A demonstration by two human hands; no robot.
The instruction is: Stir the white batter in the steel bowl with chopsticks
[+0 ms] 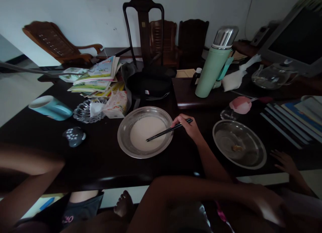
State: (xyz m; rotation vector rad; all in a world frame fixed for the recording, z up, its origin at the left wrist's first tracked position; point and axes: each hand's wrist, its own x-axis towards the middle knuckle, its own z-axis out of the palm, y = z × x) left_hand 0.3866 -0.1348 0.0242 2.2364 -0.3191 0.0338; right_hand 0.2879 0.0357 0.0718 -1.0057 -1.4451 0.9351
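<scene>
My right hand (189, 126) is closed on a pair of black chopsticks (168, 130). Their tips rest in white batter inside a wide steel bowl (125, 143) at the middle of the dark table (100, 159). A second steel bowl (259, 159), with only a small scrap in it, stands to the right of my hand. At the lower left a blurred bare arm (27, 172) shows, but I see no left hand on it.
Another person's small hand (284, 162) lies on the table edge at right, with a blurred arm (213, 192) below it. Also here are a blue mug (50, 107), glass dish (87, 112), tissue pack (116, 105), books (98, 77), green thermos (213, 67), pink cup (240, 105), glass kettle (273, 75), monitor (297, 38) and chairs.
</scene>
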